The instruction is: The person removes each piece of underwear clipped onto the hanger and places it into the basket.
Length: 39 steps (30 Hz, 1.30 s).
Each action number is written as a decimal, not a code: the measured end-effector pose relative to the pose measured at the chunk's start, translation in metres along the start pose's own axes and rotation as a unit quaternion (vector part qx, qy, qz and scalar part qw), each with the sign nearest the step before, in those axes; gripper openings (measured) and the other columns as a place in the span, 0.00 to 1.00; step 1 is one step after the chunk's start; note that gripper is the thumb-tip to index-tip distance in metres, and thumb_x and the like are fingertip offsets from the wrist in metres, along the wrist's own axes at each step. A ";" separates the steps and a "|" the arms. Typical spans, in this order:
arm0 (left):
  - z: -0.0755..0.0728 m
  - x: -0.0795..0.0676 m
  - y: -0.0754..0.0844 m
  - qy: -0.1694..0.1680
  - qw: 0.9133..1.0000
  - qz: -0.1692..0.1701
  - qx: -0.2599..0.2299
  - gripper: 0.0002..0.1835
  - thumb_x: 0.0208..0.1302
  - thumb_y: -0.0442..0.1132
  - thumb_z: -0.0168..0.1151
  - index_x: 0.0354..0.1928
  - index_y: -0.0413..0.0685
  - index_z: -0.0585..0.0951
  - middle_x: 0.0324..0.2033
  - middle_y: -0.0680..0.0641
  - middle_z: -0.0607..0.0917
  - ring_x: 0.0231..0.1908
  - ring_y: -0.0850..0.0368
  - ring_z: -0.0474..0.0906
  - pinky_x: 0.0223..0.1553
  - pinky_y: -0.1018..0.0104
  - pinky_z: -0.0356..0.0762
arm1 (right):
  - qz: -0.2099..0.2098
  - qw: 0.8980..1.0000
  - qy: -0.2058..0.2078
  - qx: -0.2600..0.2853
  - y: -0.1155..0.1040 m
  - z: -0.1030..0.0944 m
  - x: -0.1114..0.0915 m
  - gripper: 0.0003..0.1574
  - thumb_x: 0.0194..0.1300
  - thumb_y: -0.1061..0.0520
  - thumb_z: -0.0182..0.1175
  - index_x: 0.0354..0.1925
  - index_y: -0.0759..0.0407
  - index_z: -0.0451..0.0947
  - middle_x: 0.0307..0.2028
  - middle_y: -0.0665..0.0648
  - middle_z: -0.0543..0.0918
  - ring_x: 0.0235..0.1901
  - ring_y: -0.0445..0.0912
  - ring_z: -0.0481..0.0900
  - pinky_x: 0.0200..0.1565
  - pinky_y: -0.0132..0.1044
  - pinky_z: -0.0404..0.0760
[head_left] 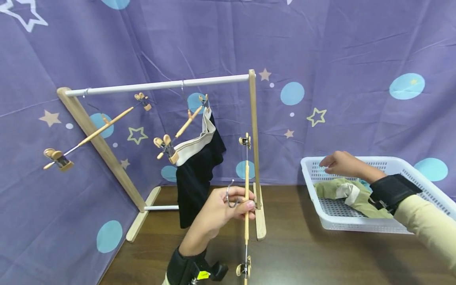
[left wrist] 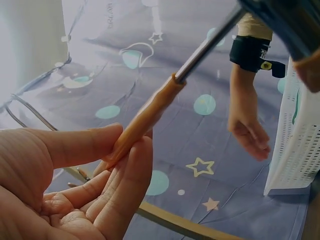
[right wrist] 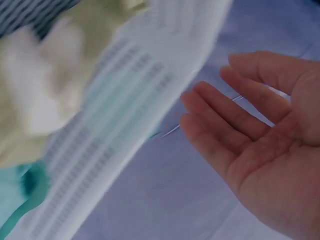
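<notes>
My left hand pinches the wooden bar of a clip hanger between thumb and fingers. The hanger's metal hook curves over the hand, and a clip sits at each end of the bar; in the left wrist view the bar slants up from the fingertips. My right hand is over the far left part of a white plastic basket, holding nothing, its fingers loosely bent in the right wrist view. Inside the basket lie an olive-green garment with a white patch and something teal.
Left of the hands stands a drying rack with a white rail and wooden legs. A bare clip hanger and one clipping black garment with a white waistband hang there. Behind is a purple patterned curtain; below, a brown tabletop.
</notes>
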<state>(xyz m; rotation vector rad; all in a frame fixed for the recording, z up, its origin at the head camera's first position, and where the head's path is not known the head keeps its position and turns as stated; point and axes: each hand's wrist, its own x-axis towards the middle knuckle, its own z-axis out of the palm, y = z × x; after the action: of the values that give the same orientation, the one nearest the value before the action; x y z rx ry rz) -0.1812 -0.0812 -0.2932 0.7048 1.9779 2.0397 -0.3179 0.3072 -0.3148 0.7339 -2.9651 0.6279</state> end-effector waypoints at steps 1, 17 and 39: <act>-0.001 0.000 0.000 0.005 1.000 0.001 -0.001 0.15 0.61 0.26 0.64 0.45 0.18 0.76 0.29 0.46 0.86 0.24 0.62 0.85 0.29 0.73 0.87 | 0.001 1.000 0.010 0.006 -0.007 -0.001 0.002 0.16 0.58 0.67 0.63 0.46 0.72 0.83 0.43 0.72 0.87 0.40 0.61 0.84 0.40 0.56 0.86; -0.020 0.010 -0.010 0.055 0.998 -0.012 -0.009 0.17 0.61 0.26 0.62 0.48 0.17 0.74 0.23 0.58 0.86 0.24 0.64 0.85 0.27 0.76 0.86 | -0.075 0.975 0.101 0.181 -0.128 -0.016 0.039 0.25 0.66 0.55 0.62 0.60 0.60 0.76 0.52 0.65 0.85 0.48 0.50 0.83 0.48 0.53 0.85; -0.025 0.022 -0.020 0.077 0.996 -0.049 -0.025 0.17 0.64 0.26 0.58 0.51 0.17 0.73 0.20 0.59 0.87 0.22 0.66 0.85 0.24 0.79 0.84 | -0.109 0.940 0.102 0.308 -0.175 0.007 0.080 0.29 0.61 0.64 0.66 0.60 0.69 0.73 0.48 0.72 0.85 0.45 0.51 0.84 0.48 0.37 0.87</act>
<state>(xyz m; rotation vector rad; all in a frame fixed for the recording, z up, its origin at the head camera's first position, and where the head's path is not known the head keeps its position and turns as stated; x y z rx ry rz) -0.2151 -0.0912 -0.3079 0.4435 1.9909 2.1344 -0.3099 0.1277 -0.2463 0.9340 -2.4391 1.5305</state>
